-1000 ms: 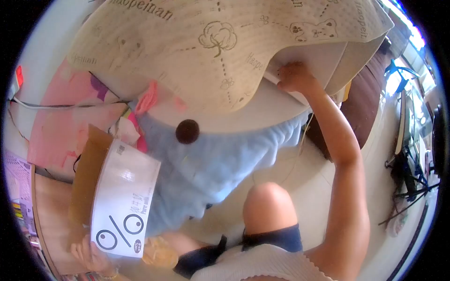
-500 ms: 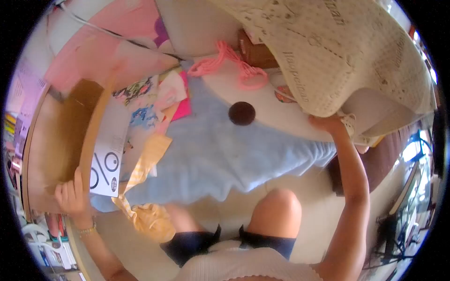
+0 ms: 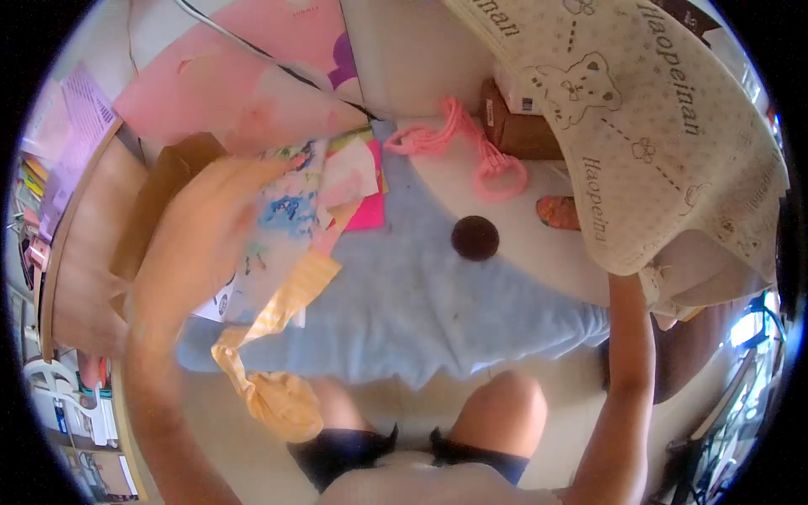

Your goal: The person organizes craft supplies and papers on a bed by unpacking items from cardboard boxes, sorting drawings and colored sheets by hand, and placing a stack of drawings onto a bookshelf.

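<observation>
My left hand (image 3: 223, 198), smeared by motion, reaches over the cardboard box (image 3: 160, 198) and papers at the left; its fingers cannot be made out. Below that arm a bit of the box's white printed side shows. Under the cream printed cloth (image 3: 644, 126) at the right, my right hand is hidden, with only the wrist and forearm showing. Near the cloth's edge lies a small orange patterned item (image 3: 558, 212). A yellow striped fabric piece (image 3: 295, 295) hangs down beside the papers.
A pink cord (image 3: 501, 172) lies near a brown box (image 3: 522, 130) at the back. A dark round spot (image 3: 475, 238) sits on the blue and white cloth (image 3: 396, 295). Pink paper (image 3: 367, 212) lies left of centre. Shelves with items stand at the far left.
My left hand has left the box's lower edge and swung up and inward over it. My right hand has gone under the cream cloth. The view has shifted left, showing more of the cord.
</observation>
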The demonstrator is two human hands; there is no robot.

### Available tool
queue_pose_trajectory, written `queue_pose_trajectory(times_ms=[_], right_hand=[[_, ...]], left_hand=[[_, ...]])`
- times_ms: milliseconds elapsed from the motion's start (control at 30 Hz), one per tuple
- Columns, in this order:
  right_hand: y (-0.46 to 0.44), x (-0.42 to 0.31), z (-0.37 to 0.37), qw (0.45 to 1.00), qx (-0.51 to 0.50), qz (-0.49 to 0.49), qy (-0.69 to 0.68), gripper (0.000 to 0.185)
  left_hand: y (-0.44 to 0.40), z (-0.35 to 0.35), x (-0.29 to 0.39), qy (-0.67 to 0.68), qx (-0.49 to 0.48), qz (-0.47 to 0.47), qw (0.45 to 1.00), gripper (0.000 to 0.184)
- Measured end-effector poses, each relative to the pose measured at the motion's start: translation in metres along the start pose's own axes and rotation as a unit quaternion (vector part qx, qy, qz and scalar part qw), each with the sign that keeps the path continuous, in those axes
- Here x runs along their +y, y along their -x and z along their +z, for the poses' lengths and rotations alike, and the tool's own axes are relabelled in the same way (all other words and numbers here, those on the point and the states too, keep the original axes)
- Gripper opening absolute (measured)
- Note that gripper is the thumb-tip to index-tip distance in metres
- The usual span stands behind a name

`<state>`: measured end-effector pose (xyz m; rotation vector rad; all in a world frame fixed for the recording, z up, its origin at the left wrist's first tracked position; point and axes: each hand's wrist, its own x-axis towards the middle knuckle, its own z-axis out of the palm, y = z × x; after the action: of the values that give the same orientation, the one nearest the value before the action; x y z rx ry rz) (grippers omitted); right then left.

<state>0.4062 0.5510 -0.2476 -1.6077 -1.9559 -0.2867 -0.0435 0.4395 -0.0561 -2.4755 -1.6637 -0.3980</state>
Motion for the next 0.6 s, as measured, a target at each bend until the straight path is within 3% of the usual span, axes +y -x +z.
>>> queue_pose_trajectory(times_ms=[33, 67, 100, 167, 233, 333, 533, 600], right_hand=[[0.008, 0.001, -0.009, 1.000, 0.000, 0.005, 0.009, 0.044], [0.018, 0.000, -0.020, 1.000, -0.001, 0.011, 0.019, 0.044], [0.031, 0.002, -0.032, 0.999, -0.001, 0.016, 0.031, 0.044], [0.058, 0.004, -0.055, 0.998, -0.009, 0.030, 0.048, 0.044], [0.077, 0.006, -0.072, 0.997, -0.017, 0.044, 0.063, 0.045], [0.103, 0.009, -0.093, 0.993, -0.032, 0.076, 0.082, 0.045], [0.120, 0.014, -0.113, 0.985, -0.043, 0.124, 0.114, 0.046], [0.123, 0.015, -0.115, 0.983, -0.043, 0.130, 0.121, 0.046]], left_hand=[[-0.031, 0.020, -0.005, 0.001, -0.005, 0.071, 0.997, 0.034], [-0.072, 0.050, -0.017, -0.057, -0.122, 0.006, 0.991, 0.031], [-0.107, 0.084, -0.029, -0.034, -0.011, 0.138, 0.990, 0.032], [-0.177, 0.142, -0.040, -0.156, -0.064, 0.136, 0.976, 0.039], [-0.222, 0.188, -0.046, -0.224, -0.094, 0.062, 0.968, 0.036], [-0.256, 0.250, -0.065, -0.228, -0.106, 0.004, 0.968, 0.035], [-0.250, 0.271, -0.096, -0.125, -0.098, 0.078, 0.984, 0.028], [-0.242, 0.275, -0.122, -0.150, -0.064, 0.030, 0.986, 0.029]])
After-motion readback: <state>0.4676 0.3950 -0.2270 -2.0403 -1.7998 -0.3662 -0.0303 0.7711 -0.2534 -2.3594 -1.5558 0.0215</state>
